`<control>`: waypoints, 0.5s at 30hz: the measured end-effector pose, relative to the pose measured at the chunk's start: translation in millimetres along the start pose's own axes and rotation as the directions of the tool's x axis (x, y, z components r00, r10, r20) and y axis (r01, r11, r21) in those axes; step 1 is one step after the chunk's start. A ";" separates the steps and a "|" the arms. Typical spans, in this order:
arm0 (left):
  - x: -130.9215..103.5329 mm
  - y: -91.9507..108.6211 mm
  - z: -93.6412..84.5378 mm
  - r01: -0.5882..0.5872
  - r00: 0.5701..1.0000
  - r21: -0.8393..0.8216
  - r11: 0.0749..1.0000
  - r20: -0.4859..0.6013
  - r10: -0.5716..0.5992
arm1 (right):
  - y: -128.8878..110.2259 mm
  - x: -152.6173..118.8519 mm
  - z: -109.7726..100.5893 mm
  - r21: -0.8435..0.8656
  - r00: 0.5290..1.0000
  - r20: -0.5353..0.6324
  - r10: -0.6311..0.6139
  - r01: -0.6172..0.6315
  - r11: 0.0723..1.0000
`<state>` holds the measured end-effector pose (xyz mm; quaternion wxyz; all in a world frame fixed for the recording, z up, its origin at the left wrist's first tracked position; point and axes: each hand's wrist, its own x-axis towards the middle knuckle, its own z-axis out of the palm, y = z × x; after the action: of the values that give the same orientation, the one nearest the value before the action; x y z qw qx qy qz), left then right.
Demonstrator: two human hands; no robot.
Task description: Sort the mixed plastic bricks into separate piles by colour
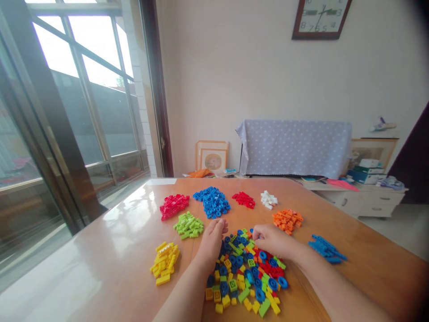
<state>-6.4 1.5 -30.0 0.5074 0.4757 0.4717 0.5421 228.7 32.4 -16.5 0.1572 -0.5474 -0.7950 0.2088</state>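
Observation:
A mixed pile of toy building bricks in blue, yellow, green, red and orange lies on the table in front of me. My left hand is at the pile's upper left edge, its fingers curled together, and whatever they hold is hidden. On the far right side of the pile, my right hand reaches down with its fingers pinched among the bricks. What sits in that pinch cannot be made out. Just beyond my left hand is a heap of blue round bricks. A light green brick heap lies to its left.
Around the table are sorted heaps: yellow bricks, pinkish-red bricks, red bricks, white bricks, orange bricks and long blue pieces. A low cabinet stands behind, at the right.

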 end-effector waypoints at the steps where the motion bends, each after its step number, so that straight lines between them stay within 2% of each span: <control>1: 0.0 0.1 -0.2 0.000 1.000 -0.002 1.000 0.003 0.000 | -1.6 0.5 0.9 -0.024 1.000 -0.012 -0.006 0.006 1.000; 7: -1.1 1.0 -3.4 0.019 1.000 -0.045 0.999 0.003 -0.018 | -6.7 3.4 5.1 -0.093 1.000 -0.004 -0.023 0.022 0.995; 11: -2.2 -0.4 -5.3 0.030 0.999 -0.093 0.995 -0.014 -0.031 | -6.5 4.9 6.3 -0.111 1.000 0.010 0.017 -0.016 0.994; 15: -1.4 -0.2 -6.0 -0.009 1.000 -0.015 1.000 -0.004 0.009 | -8.6 5.0 5.4 -0.111 1.000 0.014 0.015 -0.013 0.994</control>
<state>-12.3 0.0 -30.8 0.5077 0.4727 0.4665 0.5488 217.5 33.6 -16.7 0.1192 -0.5594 -0.8026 0.1693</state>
